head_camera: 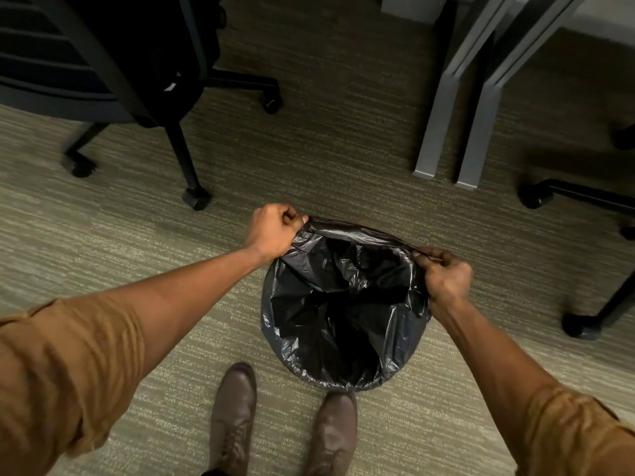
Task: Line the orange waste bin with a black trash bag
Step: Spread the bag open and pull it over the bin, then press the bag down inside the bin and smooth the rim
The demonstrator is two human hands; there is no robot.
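A black trash bag [343, 304] stands open on the carpet in front of my feet, its mouth spread into a wide round opening. The plastic is folded outward over a round rim and hides the orange waste bin completely. My left hand [275, 231] is closed on the bag's edge at the far left of the opening. My right hand [446, 274] pinches the bag's edge at the right side. The far edge of the bag stretches taut between both hands.
A black office chair [130, 80] with wheeled legs stands at the upper left. Grey metal desk legs [457, 108] rise at the upper right, with another chair's wheeled base [580, 255] at the right edge. My brown shoes [285, 420] stand just below the bag.
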